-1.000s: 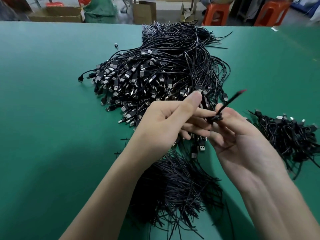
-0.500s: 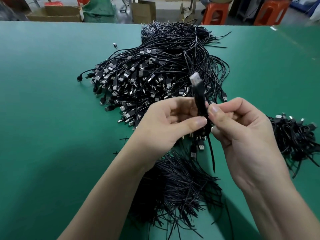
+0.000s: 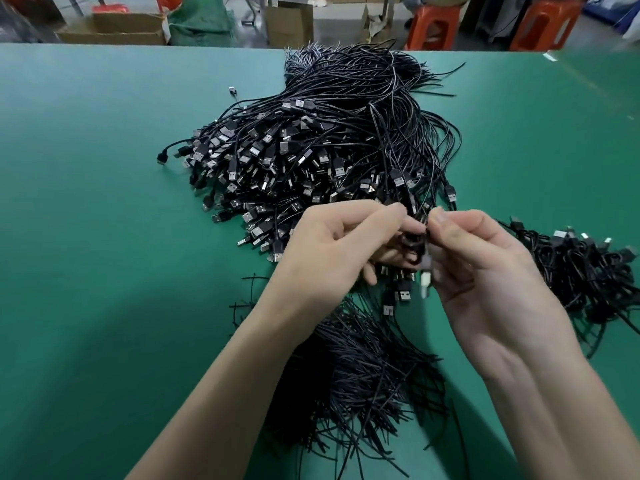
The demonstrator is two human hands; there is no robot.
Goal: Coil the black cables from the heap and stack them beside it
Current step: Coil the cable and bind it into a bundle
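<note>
Squarely between both hands — one cable

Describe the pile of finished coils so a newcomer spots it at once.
Start at the big heap of loose cables in the middle of the green table. Look right of it, just beyond the right hand, for a smaller black pile. Unlike the heap's long straight strands, its cables are wound into short bundles.

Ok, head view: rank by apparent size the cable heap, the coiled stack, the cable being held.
1. cable heap, largest.
2. coiled stack, smaller, though cropped at the right edge.
3. held cable, smallest, partly hidden.
</note>
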